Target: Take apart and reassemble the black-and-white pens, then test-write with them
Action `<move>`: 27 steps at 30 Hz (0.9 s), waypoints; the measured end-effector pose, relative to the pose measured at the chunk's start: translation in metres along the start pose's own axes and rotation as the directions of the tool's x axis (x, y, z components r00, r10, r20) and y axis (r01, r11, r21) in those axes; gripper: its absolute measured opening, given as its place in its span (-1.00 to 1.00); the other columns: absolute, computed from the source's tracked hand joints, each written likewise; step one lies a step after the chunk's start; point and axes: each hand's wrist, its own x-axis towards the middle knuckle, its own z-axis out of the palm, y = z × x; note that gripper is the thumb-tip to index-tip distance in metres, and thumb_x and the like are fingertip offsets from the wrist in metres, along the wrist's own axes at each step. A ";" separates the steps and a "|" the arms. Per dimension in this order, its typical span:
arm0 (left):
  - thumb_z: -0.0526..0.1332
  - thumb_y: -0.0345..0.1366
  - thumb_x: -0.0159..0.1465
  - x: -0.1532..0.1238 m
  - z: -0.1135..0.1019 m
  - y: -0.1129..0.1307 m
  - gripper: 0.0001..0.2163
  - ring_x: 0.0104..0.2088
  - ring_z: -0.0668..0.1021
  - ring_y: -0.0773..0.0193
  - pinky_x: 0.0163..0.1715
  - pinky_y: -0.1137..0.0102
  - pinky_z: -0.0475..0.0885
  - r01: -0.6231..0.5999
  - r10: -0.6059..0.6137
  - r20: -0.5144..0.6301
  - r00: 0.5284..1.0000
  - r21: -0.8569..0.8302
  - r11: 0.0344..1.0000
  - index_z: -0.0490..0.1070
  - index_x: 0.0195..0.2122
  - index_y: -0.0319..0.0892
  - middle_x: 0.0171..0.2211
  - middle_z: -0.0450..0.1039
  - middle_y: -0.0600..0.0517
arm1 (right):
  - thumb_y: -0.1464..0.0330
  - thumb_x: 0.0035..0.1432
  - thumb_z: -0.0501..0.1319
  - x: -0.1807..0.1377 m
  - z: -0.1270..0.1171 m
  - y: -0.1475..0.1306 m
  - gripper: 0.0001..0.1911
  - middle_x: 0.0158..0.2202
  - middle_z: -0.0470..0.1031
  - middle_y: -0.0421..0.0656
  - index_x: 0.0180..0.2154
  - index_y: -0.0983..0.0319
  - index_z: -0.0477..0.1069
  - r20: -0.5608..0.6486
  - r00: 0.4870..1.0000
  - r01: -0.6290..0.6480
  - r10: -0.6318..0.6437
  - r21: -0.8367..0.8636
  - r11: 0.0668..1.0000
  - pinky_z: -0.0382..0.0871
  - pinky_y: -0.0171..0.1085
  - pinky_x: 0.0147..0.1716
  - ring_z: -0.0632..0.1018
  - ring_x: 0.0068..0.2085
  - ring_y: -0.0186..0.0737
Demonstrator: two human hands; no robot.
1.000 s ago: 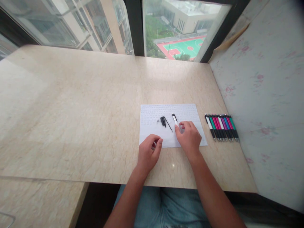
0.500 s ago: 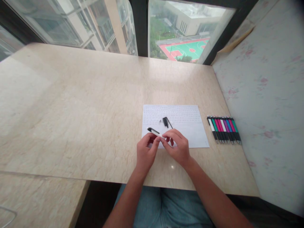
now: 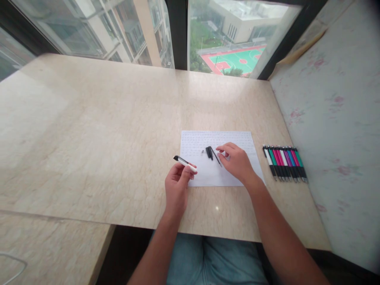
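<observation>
My left hand is closed around a white pen barrel with a black clip end that points up to the left. Over the sheet of paper, my right hand has its thumb and fingers apart and holds nothing that I can see. Just left of its fingertips lies a thin black pen refill, slanting across the paper. Beside the refill are black pen parts, one wider than the other. A tiny dark piece sits a little further left.
A row of pens in several colours, with black grips, lies right of the paper near the papered wall. The stone-patterned tabletop runs up to the window. A pale cable shows at the lower left.
My right hand has let go of the pen barrel and moved right and up towards the refill. My left hand has shifted slightly left, keeping the barrel.
</observation>
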 end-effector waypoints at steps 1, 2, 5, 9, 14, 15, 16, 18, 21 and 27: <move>0.33 -0.19 0.23 0.000 0.001 0.001 -0.83 -0.40 0.48 0.40 -0.34 0.47 0.39 0.011 -0.011 -0.007 1.000 -0.020 1.000 0.49 -0.31 -0.19 -0.33 0.53 0.01 | 0.45 0.18 0.19 -0.001 0.002 0.001 -0.79 -0.23 0.55 -0.10 -0.16 0.21 0.54 0.009 1.000 0.006 -0.006 -0.008 1.000 0.39 -0.23 -0.26 0.51 -0.35 -0.25; 0.34 -0.19 0.22 0.000 0.002 0.001 -0.83 -0.40 0.49 0.40 -0.35 0.48 0.39 0.022 -0.022 -0.012 1.000 -0.037 0.999 0.49 -0.29 -0.19 -0.33 0.53 0.00 | 0.44 0.18 0.19 -0.003 0.003 0.001 -0.78 -0.22 0.54 -0.10 -0.15 0.21 0.54 0.013 1.000 0.008 -0.008 -0.017 1.000 0.39 -0.24 -0.26 0.51 -0.34 -0.25; 0.36 -0.21 0.19 0.001 0.004 0.003 -0.79 -0.40 0.52 0.39 -0.37 0.48 0.40 0.055 -0.056 -0.018 0.998 -0.072 0.996 0.49 -0.21 -0.18 -0.33 0.54 0.00 | 0.43 0.22 0.17 -0.007 0.007 0.002 -0.80 -0.21 0.54 -0.08 -0.16 0.21 0.54 0.014 1.000 0.005 -0.005 -0.044 0.999 0.38 -0.23 -0.24 0.51 -0.33 -0.23; 0.38 -0.22 0.17 0.000 0.006 0.005 -0.79 -0.38 0.55 0.39 -0.36 0.49 0.41 0.082 -0.083 -0.002 0.997 -0.077 0.994 0.48 -0.22 -0.19 -0.32 0.56 0.00 | 0.39 0.26 0.16 -0.007 0.008 0.003 -0.82 -0.23 0.55 -0.06 -0.22 0.21 0.56 -0.004 1.000 0.000 0.000 -0.037 0.999 0.39 -0.19 -0.20 0.52 -0.28 -0.20; 0.37 -0.22 0.18 0.000 0.004 0.005 -0.80 -0.32 0.61 0.36 -0.33 0.49 0.46 0.137 -0.136 0.022 0.991 -0.130 0.982 0.46 -0.23 -0.18 -0.24 0.57 -0.02 | 0.30 0.24 0.23 -0.009 0.001 -0.013 -0.84 -0.28 0.58 -0.11 -0.27 0.17 0.58 -0.066 0.995 -0.044 0.072 0.355 0.934 0.42 -0.24 -0.35 0.53 -0.32 -0.24; 0.38 -0.22 0.17 0.001 0.003 0.005 -0.78 -0.31 0.62 0.35 -0.33 0.49 0.47 0.150 -0.148 0.022 0.989 -0.149 0.977 0.45 -0.22 -0.17 -0.23 0.57 -0.02 | 0.27 0.21 0.26 -0.010 0.000 -0.020 -0.85 -0.27 0.58 -0.12 -0.27 0.16 0.58 -0.034 0.996 -0.058 0.086 0.497 0.866 0.42 -0.26 -0.38 0.54 -0.29 -0.24; 0.39 -0.22 0.16 0.001 0.002 0.004 -0.77 -0.31 0.62 0.34 -0.33 0.49 0.48 0.159 -0.158 0.020 0.987 -0.168 0.973 0.45 -0.21 -0.17 -0.23 0.56 -0.01 | 0.26 0.19 0.29 -0.012 0.000 -0.027 -0.86 -0.27 0.58 -0.13 -0.28 0.15 0.58 0.007 0.995 -0.078 0.095 0.630 0.773 0.43 -0.27 -0.40 0.55 -0.28 -0.23; 0.40 -0.21 0.15 0.001 0.001 0.003 -0.75 -0.32 0.63 0.34 -0.32 0.49 0.50 0.169 -0.168 0.020 0.986 -0.197 0.966 0.45 -0.20 -0.15 -0.24 0.55 0.02 | 0.25 0.14 0.34 -0.015 0.001 -0.040 -0.88 -0.30 0.57 -0.15 -0.30 0.14 0.58 0.092 0.994 -0.113 0.065 0.790 0.603 0.45 -0.26 -0.39 0.55 -0.28 -0.25; 0.39 -0.21 0.16 0.002 -0.001 0.003 -0.77 -0.33 0.63 0.37 -0.32 0.50 0.50 0.171 -0.166 0.039 0.985 -0.215 0.962 0.45 -0.20 -0.15 -0.27 0.54 0.05 | 0.26 0.11 0.37 -0.019 0.007 -0.054 -0.90 -0.33 0.57 -0.17 -0.33 0.14 0.58 0.155 0.988 -0.135 0.000 0.859 0.494 0.47 -0.24 -0.32 0.55 -0.27 -0.25; 0.41 -0.25 0.15 0.001 0.001 0.005 -0.78 -0.33 0.60 0.40 -0.32 0.53 0.50 0.191 -0.177 0.080 0.981 -0.254 0.948 0.46 -0.22 -0.15 -0.29 0.53 0.05 | 0.26 0.08 0.39 -0.021 0.013 -0.062 -0.88 -0.36 0.58 -0.19 -0.35 0.16 0.57 0.201 0.978 -0.204 0.053 0.876 0.437 0.47 -0.24 -0.31 0.56 -0.30 -0.26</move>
